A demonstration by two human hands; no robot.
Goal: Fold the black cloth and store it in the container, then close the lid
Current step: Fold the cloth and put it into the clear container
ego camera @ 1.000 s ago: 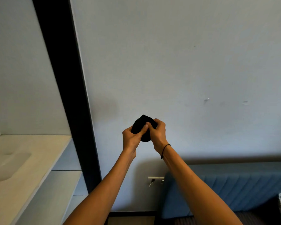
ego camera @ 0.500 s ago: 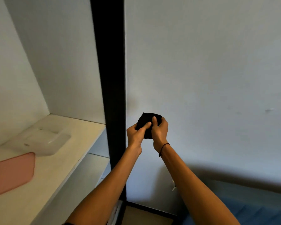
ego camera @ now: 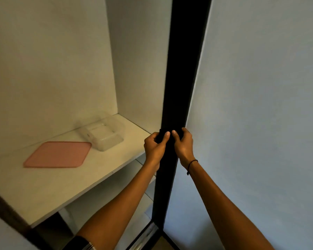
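Two hands, left hand point(ego camera: 154, 147) and right hand point(ego camera: 183, 145), fingers point(ego camera: 167, 135) pinching the folded black cloth point(ego camera: 160, 137): folding seemingly done; next, over left to the open clear container point(ego camera: 105, 136), pink lid point(ego camera: 59, 155) beside.

In front of you, to the left, a white shelf point(ego camera: 43, 192) runs back into the corner of an alcove. Two things lie directly on it. A clear plastic container point(ego camera: 105, 135) stands open near the back, close to the corner. Just beside it, toward you and to the left, a flat pink lid point(ego camera: 59, 154) lies on the shelf, one corner nearly touching the container. A lower shelf point(ego camera: 105, 201) shows beneath.
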